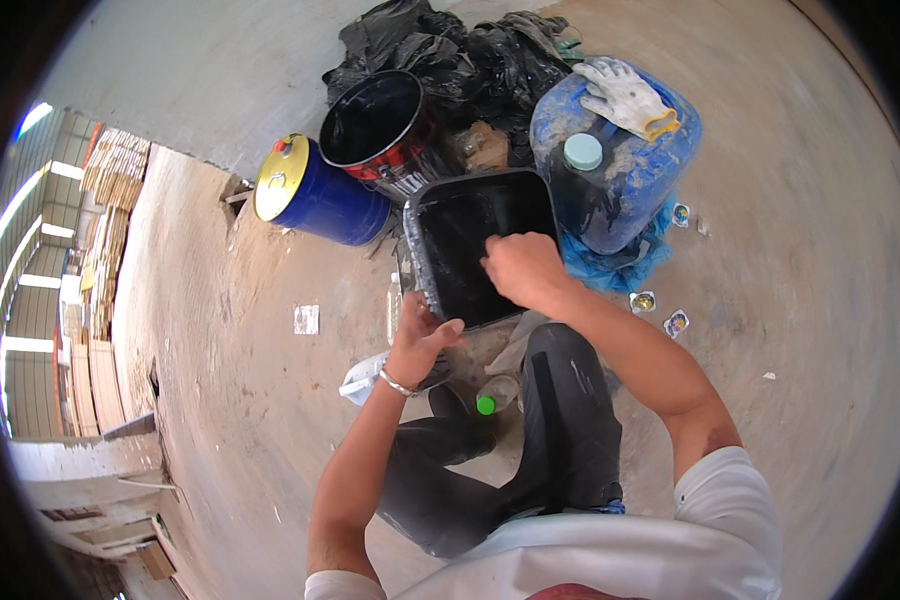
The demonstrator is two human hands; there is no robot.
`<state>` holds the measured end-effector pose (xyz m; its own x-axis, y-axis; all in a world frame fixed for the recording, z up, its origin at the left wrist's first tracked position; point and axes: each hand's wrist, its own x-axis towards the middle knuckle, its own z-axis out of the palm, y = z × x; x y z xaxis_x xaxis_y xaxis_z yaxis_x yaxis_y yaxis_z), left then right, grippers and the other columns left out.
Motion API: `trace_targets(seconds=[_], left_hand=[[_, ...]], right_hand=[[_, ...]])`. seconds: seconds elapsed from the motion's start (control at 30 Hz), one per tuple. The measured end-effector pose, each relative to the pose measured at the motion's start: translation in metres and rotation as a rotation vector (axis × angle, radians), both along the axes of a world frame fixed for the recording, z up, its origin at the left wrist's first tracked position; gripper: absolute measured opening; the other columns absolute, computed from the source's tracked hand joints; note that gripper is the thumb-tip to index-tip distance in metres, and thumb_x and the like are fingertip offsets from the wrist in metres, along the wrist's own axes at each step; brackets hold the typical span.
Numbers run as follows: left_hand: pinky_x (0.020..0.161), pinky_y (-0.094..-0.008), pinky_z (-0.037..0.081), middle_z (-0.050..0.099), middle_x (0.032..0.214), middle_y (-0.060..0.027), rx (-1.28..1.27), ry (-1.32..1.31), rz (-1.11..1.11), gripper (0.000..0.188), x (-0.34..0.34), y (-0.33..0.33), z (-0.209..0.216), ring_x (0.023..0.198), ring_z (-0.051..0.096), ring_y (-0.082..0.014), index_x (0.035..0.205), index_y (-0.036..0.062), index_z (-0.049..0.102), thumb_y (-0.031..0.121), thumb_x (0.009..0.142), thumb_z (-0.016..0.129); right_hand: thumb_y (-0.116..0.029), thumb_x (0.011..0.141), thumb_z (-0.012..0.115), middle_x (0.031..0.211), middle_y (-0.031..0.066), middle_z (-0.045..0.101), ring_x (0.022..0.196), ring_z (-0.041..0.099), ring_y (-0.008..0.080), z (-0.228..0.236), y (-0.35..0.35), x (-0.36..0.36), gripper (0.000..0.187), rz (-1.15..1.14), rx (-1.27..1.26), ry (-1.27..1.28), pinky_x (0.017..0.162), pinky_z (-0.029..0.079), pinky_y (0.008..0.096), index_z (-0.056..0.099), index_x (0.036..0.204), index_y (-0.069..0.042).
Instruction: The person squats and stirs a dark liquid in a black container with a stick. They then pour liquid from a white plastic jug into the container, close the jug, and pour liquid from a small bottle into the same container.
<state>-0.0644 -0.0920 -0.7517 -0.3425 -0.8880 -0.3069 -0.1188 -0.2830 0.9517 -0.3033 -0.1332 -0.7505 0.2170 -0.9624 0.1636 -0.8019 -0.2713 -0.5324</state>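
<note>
I am looking down at a black square tray (440, 215) sitting at centre frame, its inside coated in something dark and glossy. My right hand (523, 268) is reaching into it from the lower right, fingers curled shut, though I cannot tell what they are pinching. My left hand (417, 340) is clamping the tray's near rim from below, so the tray is lying just up-frame of both hands. An open black bucket (375, 118), a blue drum (315, 190) on its side and a blue jerrycan (620, 165) with a glove (625, 95) on top are crowding the upper frame.

dusty concrete floor (220, 330); stacked boards (110, 200) at left, daylit.
</note>
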Motion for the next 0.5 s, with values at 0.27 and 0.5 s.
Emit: trace_targets(seconds=[0.27, 0.5], left_hand=[[0.080, -0.0340, 0.061, 0.060, 0.115, -0.0102, 0.032, 0.091, 0.076, 0.045, 0.018, -0.007, -0.005, 0.091, 0.063, -0.0164, 0.125, 0.0050, 0.040, 0.000, 0.092, 0.071], [0.073, -0.0290, 0.055, 0.059, 0.108, -0.0070, -0.055, 0.076, -0.038, 0.046, 0.022, -0.014, -0.016, 0.090, 0.060, -0.0129, 0.121, 0.0065, 0.040, -0.002, 0.089, 0.073]], right_hand=[[-0.025, 0.093, 0.067, 0.070, 0.0152, 0.070, 0.067, 0.071, 0.0358, 0.021, 0.015, 0.010, 0.023, -0.086, -0.038, 0.051, 0.059, 0.054, 0.0472, 0.068, 0.091, -0.002], [-0.015, 0.080, 0.068, 0.071, 0.0113, 0.072, 0.064, 0.073, 0.0278, 0.021, 0.000, 0.031, 0.019, -0.124, -0.181, 0.245, 0.057, 0.054, 0.0388, 0.069, 0.091, 0.000]])
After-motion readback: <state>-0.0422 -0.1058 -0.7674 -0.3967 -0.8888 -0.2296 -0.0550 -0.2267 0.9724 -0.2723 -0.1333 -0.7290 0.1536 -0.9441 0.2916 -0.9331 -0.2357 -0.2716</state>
